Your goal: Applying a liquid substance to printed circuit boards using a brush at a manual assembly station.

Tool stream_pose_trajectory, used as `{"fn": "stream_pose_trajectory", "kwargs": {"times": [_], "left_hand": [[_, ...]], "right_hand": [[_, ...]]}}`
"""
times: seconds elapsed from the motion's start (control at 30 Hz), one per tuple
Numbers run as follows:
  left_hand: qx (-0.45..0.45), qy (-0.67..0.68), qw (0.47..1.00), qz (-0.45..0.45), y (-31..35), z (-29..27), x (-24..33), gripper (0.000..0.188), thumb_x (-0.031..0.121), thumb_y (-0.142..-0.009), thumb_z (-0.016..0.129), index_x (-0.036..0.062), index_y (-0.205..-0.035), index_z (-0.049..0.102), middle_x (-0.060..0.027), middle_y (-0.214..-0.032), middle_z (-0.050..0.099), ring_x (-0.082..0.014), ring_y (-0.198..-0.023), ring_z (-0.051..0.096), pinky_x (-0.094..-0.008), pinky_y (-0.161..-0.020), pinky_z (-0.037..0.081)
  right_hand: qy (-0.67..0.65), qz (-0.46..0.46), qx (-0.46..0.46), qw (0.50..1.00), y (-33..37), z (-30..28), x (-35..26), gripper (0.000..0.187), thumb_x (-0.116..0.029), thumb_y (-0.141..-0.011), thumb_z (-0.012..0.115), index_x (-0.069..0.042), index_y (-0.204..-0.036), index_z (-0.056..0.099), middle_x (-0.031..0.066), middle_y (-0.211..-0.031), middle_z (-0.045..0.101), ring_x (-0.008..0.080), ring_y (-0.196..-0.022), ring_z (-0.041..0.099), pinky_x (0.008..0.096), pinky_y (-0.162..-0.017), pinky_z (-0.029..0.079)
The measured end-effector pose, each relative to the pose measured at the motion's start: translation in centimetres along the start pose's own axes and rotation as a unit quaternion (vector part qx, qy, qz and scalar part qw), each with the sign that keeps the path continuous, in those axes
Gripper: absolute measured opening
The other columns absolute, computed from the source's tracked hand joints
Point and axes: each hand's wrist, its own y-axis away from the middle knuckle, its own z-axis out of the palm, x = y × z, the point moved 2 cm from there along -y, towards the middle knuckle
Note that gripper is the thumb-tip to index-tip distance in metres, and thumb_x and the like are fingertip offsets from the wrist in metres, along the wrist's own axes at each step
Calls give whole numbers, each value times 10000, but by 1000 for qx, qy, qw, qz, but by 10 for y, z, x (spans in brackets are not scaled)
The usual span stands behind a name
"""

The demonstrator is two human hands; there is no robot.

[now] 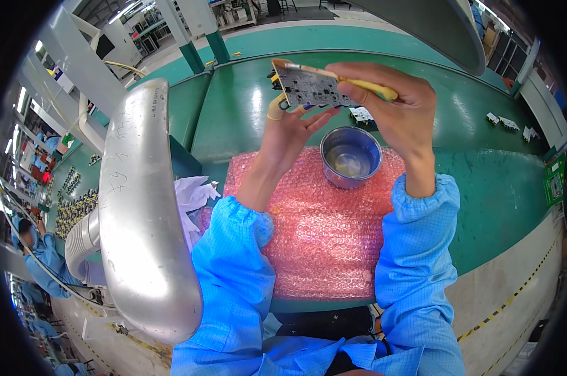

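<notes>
Brush (318, 71) along upper edge of circuit board (311, 88)

Right hand (396, 109) grips the brush; left hand (283, 138), the raised board. Below them, a metal pot (345, 182) stands on pink bubble wrap (321, 250); leftward, a silver hood (139, 207) blocks some workshop floor (484, 282); beyond spreads green bench (233, 106).

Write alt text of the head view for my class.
A right hand holds a yellow-handled brush at a circuit board held in the left hand. Below, a metal cup stands on pink bubble wrap.
</notes>
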Motion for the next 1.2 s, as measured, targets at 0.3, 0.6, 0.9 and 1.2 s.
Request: {"fn": "stream_pose_trajectory", "kwargs": {"times": [0.3,0.6,0.9,1.2], "left_hand": [[7,-22,1000,-3,-3,-5,3,662,525,-967,450,53,-1421,357,-207,-1385,457,-401,-1243,504,-431,-1097,401],[39,6,999,28,-3,-7,0,620,479,-983,442,53,-1422,343,-228,-1395,434,-415,-1251,487,-457,-1124,382],[46,52,997,44,-8,8,-3,621,457,-947,482,85,-1431,366,-185,-1433,433,-477,-1283,433,-539,-1125,354],[33,152,988,2,-10,-6,23,708,539,-900,543,84,-1419,389,-321,-1464,261,-590,-1295,327,-587,-1094,371]], "right_hand": [[-26,-15,6,1000,-4,-8,-2,225,35,-779,734,-22,-997,744,83,-947,737,131,-834,681,241,-735,555],[-42,42,-99,993,3,-24,13,202,12,-825,711,-7,-1025,723,95,-968,728,157,-860,687,255,-766,558],[-241,245,31,939,0,-29,63,240,-148,-875,704,22,-1041,668,105,-951,689,165,-817,688,264,-743,583],[26,248,108,962,9,-87,93,202,-107,-860,707,64,-962,674,117,-857,700,162,-754,704,241,-671,573]]}}
